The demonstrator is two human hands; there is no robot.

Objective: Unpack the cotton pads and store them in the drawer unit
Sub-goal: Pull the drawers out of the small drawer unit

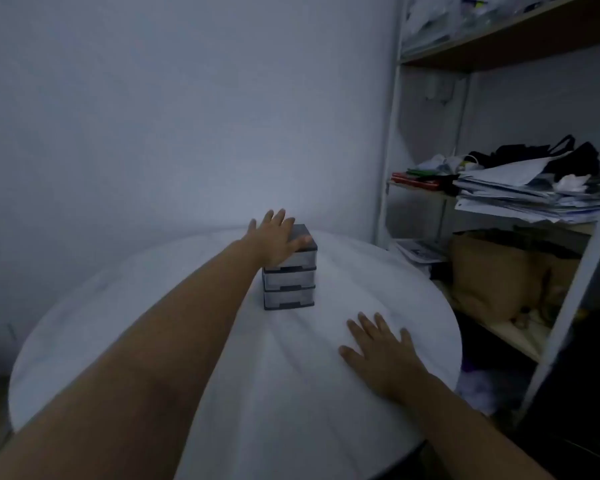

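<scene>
A small drawer unit (289,289) with a dark frame and three clear drawers, all pushed in, stands near the far middle of a round white table (153,323). My left hand (278,239) lies on the unit's top, fingers spread over its left side and front edge, palm down. Flat on the tabletop to the right of and nearer than the unit rests my right hand (383,355), fingers apart and holding nothing. No cotton pads or packaging show anywhere in view.
A white metal shelf rack (388,161) stands close to the table's right edge. It holds stacked papers (527,199), dark bags (541,154) and a brown paper bag (492,275). A plain wall runs behind the table.
</scene>
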